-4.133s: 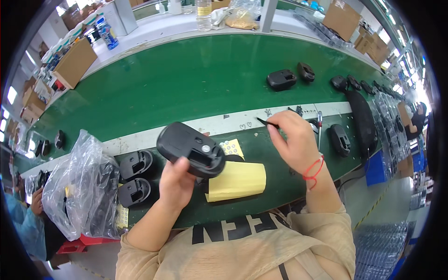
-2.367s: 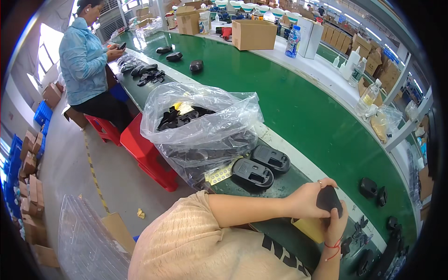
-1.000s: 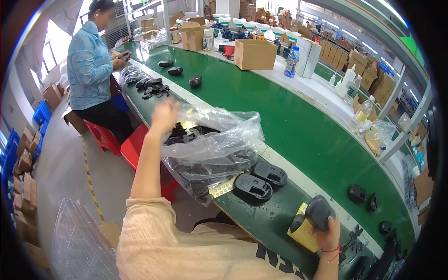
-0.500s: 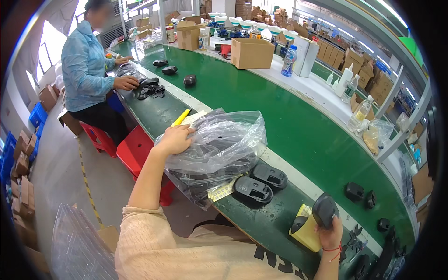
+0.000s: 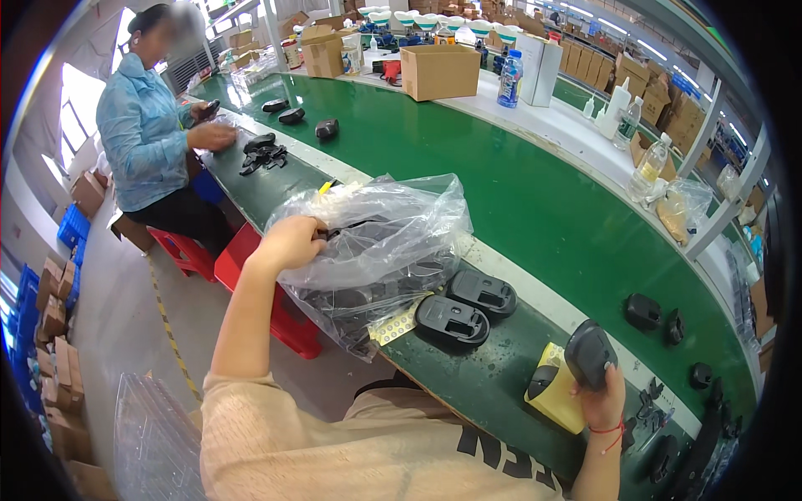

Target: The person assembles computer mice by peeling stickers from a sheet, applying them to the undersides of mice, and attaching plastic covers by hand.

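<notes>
My right hand [image 5: 603,402] is closed round a black computer mouse [image 5: 590,355], held up over a yellow box [image 5: 561,407] with a dark piece in it. My left hand [image 5: 294,242] has its fingers curled on the left edge of a clear plastic bag [image 5: 401,219], which holds dark parts that are hard to make out. Two mice without bottom covers, one mouse [image 5: 452,322] nearer me and another mouse [image 5: 482,292] behind it, lie underside up beside the bag. A sheet of small round stickers [image 5: 394,325] sticks out under the bag's near edge.
A green conveyor belt [image 5: 518,192] runs along the bench, with a mouse [image 5: 643,311] and other black parts on it. Small black pieces [image 5: 650,401] lie right of my right hand. A co-worker in blue [image 5: 142,125] handles parts at the far left, near red stools [image 5: 242,259].
My left hand has shifted left and curled its fingers at the bag's edge, where it lay flatter before. The right hand still holds the mouse. The co-worker has lifted a dark part.
</notes>
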Motion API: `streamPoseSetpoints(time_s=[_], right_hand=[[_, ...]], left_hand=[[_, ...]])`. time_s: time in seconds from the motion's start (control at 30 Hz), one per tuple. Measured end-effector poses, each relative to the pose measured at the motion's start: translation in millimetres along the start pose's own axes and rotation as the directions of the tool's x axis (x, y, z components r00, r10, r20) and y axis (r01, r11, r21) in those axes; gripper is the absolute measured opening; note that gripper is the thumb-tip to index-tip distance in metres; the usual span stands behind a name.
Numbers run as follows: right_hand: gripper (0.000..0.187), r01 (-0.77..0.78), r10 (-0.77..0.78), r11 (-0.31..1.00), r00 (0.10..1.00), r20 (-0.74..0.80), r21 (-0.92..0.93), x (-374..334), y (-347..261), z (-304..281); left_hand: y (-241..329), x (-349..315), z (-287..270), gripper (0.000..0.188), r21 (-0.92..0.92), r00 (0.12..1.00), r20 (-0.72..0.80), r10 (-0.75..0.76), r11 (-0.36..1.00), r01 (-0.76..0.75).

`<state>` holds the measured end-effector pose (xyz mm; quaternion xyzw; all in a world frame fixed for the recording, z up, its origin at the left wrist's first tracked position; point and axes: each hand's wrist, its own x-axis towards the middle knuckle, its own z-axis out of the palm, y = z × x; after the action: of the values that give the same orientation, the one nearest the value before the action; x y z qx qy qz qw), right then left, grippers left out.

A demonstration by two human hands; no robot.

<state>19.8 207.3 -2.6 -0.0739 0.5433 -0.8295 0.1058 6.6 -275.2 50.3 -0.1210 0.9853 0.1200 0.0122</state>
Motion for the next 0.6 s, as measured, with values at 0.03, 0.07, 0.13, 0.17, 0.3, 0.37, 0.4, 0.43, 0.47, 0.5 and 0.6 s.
streamPoseSetpoints(time_s=[0.03, 0.07, 0.13, 0.17, 0.3, 0.37, 0.4, 0.43, 0.47, 0.5, 0.6], right_hand=[[0.041, -0.002, 0.002, 1.0, 1.0, 0.005, -0.004, 0, 0, 0], [0.041, 0.002, -0.002, 1.0, 1.0, 0.004, -0.003, 0, 0, 0], [0.042, -0.003, 0.003, 1.0, 1.0, -0.001, -0.024, -1, 0, -1], [0.042, -0.001, 0.001, 1.0, 1.0, -0.005, -0.024, -1, 0, -2], [0.043, -0.003, 0.003, 1.0, 1.0, -0.005, -0.024, -2, -1, -2], [0.043, 0.0, 0.0, 0.999, 1.0, -0.013, -0.034, -1, 0, -1], [0.043, -0.002, 0.002, 1.0, 1.0, 0.002, -0.024, 0, 0, -1], [0.043, -0.008, 0.008, 1.0, 1.0, 0.02, -0.014, -1, 0, -2], [0.043, -0.013, 0.013, 1.0, 1.0, 0.027, -0.015, -1, 0, -1], [0.043, -0.01, 0.01, 1.0, 1.0, 0.024, -0.005, -2, 0, -1], [0.043, -0.008, 0.008, 1.0, 1.0, 0.017, -0.011, -1, -1, -1]], left_hand=[[-12, 7, 12, 0.035, 0.156, 0.998, -0.059, 0.001, 0.988, 0.008], [-19, 15, 18, 0.035, 0.157, 0.998, -0.062, 0.004, 0.988, 0.005], [-24, 24, 22, 0.047, 0.362, 0.997, -0.053, -0.049, 0.93, 0.065], [-21, 26, 22, 0.047, 0.363, 0.998, -0.052, -0.045, 0.93, 0.06], [-33, 33, 26, 0.072, 0.373, 0.986, 0.102, -0.131, 0.924, 0.085], [-54, 45, 22, 0.079, 0.384, 0.979, 0.159, -0.13, 0.921, 0.06], [-62, 52, 16, 0.082, 0.398, 0.945, 0.301, -0.129, 0.917, -0.002], [-73, 57, 12, 0.084, 0.402, 0.89, 0.437, -0.131, 0.914, -0.063], [-86, 63, 15, 0.084, 0.327, 0.902, 0.431, 0.042, 0.924, -0.199], [-96, 67, 21, 0.084, 0.326, 0.902, 0.431, 0.034, 0.926, -0.19], [-58, 66, 13, 0.068, 0.199, 0.893, 0.446, 0.06, 0.966, -0.164]])
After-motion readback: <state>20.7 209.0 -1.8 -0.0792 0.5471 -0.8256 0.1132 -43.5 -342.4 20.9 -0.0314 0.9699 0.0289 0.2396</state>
